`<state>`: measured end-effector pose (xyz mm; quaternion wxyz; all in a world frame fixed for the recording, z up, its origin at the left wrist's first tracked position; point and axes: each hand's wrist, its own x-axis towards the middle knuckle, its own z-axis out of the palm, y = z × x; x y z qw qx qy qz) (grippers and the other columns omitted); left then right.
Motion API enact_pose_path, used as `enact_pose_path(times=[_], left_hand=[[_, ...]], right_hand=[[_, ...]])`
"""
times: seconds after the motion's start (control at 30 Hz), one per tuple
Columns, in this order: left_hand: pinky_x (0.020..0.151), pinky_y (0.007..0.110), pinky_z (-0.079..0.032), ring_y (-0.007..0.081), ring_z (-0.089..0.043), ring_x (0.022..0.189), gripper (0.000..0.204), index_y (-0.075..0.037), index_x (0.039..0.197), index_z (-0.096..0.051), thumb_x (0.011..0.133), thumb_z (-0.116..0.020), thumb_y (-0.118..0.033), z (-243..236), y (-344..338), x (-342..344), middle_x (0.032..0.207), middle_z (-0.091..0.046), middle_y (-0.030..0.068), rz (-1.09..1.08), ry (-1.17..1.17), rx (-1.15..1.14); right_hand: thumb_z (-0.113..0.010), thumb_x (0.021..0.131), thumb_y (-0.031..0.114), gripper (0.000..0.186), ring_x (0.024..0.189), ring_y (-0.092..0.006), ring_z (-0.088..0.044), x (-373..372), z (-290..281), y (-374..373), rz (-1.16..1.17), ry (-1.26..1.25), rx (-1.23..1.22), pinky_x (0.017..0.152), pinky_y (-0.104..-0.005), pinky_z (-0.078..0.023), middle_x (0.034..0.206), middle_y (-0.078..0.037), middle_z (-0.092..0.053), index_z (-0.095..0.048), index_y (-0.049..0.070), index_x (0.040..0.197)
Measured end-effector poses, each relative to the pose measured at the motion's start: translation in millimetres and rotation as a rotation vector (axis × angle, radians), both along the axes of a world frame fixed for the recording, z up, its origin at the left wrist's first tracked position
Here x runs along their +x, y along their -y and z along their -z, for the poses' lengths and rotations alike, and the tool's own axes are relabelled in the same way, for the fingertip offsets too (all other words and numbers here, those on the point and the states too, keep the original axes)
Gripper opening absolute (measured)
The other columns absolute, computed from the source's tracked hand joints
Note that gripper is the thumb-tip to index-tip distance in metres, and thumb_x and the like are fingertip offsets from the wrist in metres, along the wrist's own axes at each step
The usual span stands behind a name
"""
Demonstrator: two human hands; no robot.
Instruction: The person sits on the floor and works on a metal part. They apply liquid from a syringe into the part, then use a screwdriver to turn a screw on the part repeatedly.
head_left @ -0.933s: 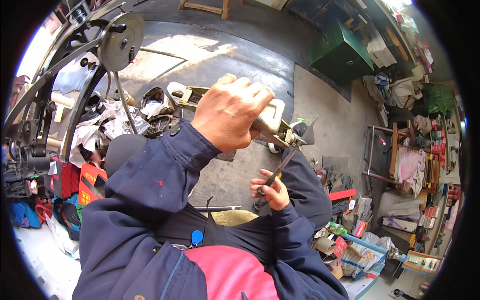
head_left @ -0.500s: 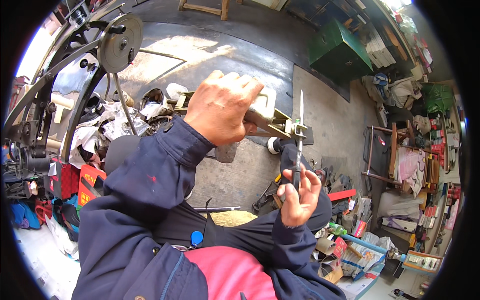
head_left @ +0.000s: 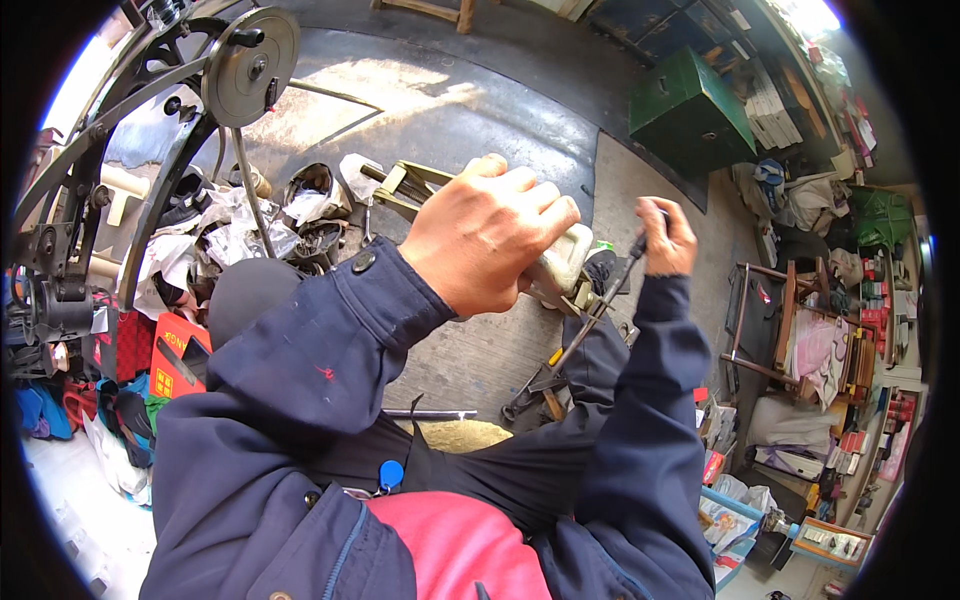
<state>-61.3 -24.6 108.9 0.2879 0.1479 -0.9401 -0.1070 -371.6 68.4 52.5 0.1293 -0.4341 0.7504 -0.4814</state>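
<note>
My left hand (head_left: 490, 235) is closed over a long brass-coloured metal frame (head_left: 408, 183) and a pale rounded block (head_left: 568, 255). The palm hides most of what it grips. At the frame's right end, a thin metal rod (head_left: 590, 325) slants across, its dark handle end up and to the right. My right hand (head_left: 668, 238) is closed round that dark end, fingers bent. The rod's far end points down toward my lap, above my dark trousers.
A black machine with a large hand wheel (head_left: 250, 66) stands at the left, beside heaped shoes and plastic bags (head_left: 225, 240). A green metal box (head_left: 690, 115) sits at the back right. Wooden chairs (head_left: 800, 320) and crowded shelves line the right side.
My right hand has swung up and to the right with the rod's dark end. The rod turned from near upright to a slant. My left hand and the frame shifted slightly right.
</note>
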Motion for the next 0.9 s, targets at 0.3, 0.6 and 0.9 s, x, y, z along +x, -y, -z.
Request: enact_pose_path(times=[0.3,0.6,0.9], left_hand=[[0.086,0.039,-0.049,0.0253,-0.069,0.096,0.048,-0.010,0.112,-0.066,0.067,-0.084,-0.016,-2,7,2,0.096,-0.070,0.0077,-0.032,-0.032,-0.001],[0.088,0.043,-0.051,0.0318,-0.068,0.098,0.065,-0.008,0.120,-0.064,0.066,-0.094,-0.030,-4,15,6,0.102,-0.070,0.0120,-0.163,0.047,0.081],[0.086,0.044,-0.049,0.0313,-0.069,0.095,0.054,-0.008,0.110,-0.063,0.070,-0.090,-0.032,-1,22,19,0.095,-0.069,0.0102,-0.199,-0.042,0.130]], right_hand=[[-0.041,0.110,0.062,0.072,0.076,-0.0292,-0.070,83,174,-120,-0.348,1.017,0.032,0.066,-0.0406,-0.057,0.100,-0.021,-0.073,-0.063,-0.004,0.132],[-0.067,0.101,0.004,0.057,0.071,-0.0184,-0.068,176,35,-195,0.071,1.006,-0.210,0.063,-0.0373,-0.061,0.093,-0.013,-0.069,-0.043,-0.004,0.152],[-0.077,0.099,0.008,0.045,0.073,-0.0196,-0.068,185,34,-180,0.008,0.406,-0.387,0.070,-0.0317,-0.056,0.091,-0.013,-0.069,-0.043,0.004,0.129]])
